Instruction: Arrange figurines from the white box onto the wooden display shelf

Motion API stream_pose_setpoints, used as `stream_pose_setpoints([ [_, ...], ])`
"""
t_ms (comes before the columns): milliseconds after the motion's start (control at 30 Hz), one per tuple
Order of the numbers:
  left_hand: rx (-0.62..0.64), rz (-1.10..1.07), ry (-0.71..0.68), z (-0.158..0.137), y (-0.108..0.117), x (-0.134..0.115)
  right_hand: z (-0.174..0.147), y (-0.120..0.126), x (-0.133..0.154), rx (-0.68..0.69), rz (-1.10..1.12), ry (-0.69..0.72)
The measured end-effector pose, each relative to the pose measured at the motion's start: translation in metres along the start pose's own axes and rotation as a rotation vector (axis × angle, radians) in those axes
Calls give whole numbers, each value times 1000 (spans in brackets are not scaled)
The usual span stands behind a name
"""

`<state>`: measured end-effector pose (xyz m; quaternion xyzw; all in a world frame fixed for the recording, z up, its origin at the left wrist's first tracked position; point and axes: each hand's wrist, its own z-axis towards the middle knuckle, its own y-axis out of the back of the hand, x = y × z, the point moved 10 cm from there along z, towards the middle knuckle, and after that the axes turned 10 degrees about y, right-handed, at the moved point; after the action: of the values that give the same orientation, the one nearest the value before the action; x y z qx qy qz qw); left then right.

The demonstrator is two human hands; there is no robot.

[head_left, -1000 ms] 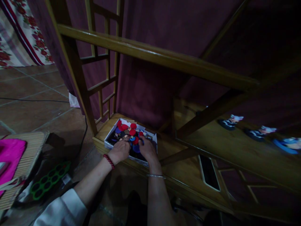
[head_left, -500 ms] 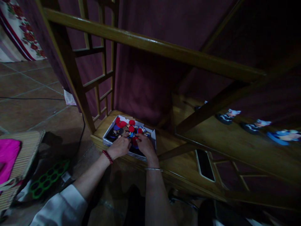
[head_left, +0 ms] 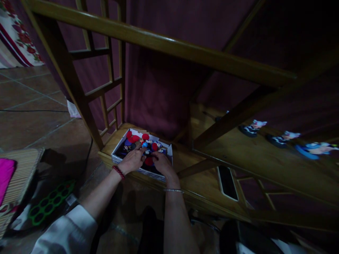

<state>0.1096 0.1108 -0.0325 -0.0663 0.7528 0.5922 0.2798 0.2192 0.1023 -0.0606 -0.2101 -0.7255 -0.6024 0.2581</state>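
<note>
A shallow white cardboard box (head_left: 115, 158) sits on the low wooden shelf, holding several small cartoon figurines with red, blue, black and white parts. Both of my hands reach into it. My left hand (head_left: 133, 159), with a red bead bracelet at the wrist, has its fingers closed around a small dark-and-blue figurine (head_left: 147, 152) near the middle of the box. From the other side my right hand (head_left: 162, 163), wearing a silver bangle, pinches at the same figurine. Its fingertips are partly hidden in the dim light. A round red piece (head_left: 148, 161) lies just below, between the hands.
A phone (head_left: 227, 182) lies on the shelf to the right. Several figurines on round bases, one with a blue base (head_left: 307, 152), stand on the higher shelf (head_left: 233, 144). A wooden rail (head_left: 159, 38) crosses above. Left are a green holed rack (head_left: 50, 203) and a pink cloth (head_left: 5, 174).
My left hand's fingers have spread a little further over the figurines, and a dark figurine now shows between my hands. The whole view has shifted slightly.
</note>
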Motion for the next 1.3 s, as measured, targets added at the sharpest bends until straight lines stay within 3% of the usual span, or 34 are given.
stream_pose_setpoints([
  [433,-1,11,91,11,5,11,0,-3,-7,-4,43,-21],
  [633,-12,51,123,16,5,17,-1,-1,6,2,52,29],
  [833,144,43,40,16,-9,8,-2,-1,22,13,-9,89],
  [1300,210,-30,68,17,-10,11,2,-1,24,-22,12,99],
])
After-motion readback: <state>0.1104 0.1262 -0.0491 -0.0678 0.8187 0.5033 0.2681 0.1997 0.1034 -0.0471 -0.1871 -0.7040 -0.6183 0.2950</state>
